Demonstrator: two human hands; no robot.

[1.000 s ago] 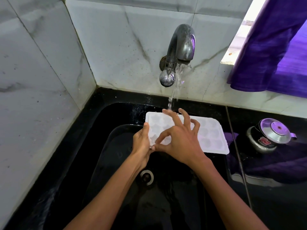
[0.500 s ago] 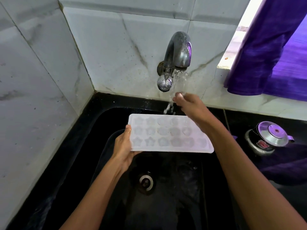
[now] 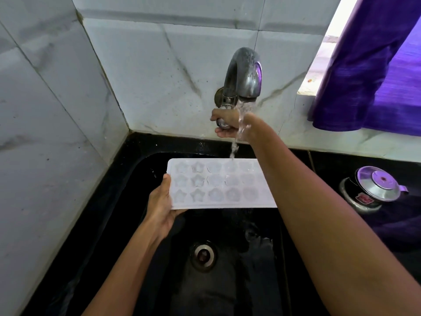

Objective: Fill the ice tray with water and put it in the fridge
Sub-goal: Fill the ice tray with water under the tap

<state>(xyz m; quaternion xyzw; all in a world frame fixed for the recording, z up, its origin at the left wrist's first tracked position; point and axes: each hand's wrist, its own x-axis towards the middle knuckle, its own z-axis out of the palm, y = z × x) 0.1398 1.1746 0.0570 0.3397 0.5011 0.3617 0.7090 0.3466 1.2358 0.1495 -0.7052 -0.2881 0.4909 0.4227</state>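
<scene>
A white ice tray (image 3: 216,183) with star and flower moulds is held level over the black sink (image 3: 127,201). My left hand (image 3: 160,201) grips its left end, thumb on top. Water runs from the metal tap (image 3: 245,74) past my right wrist and lands on the tray's far edge. My right hand (image 3: 227,124) reaches up under the spout and curls round the round tap knob. My right forearm crosses over the tray's right end and hides it. The fridge is not in view.
The sink drain (image 3: 202,255) lies below the tray. A small steel-lidded pot (image 3: 371,190) stands on the black counter at right. A purple curtain (image 3: 373,65) hangs at the upper right. Marble tiles form the walls behind and at left.
My right hand left the tray, rose to the tap and took hold of the knob. My left hand alone now holds the tray, which shifted left under the stream.
</scene>
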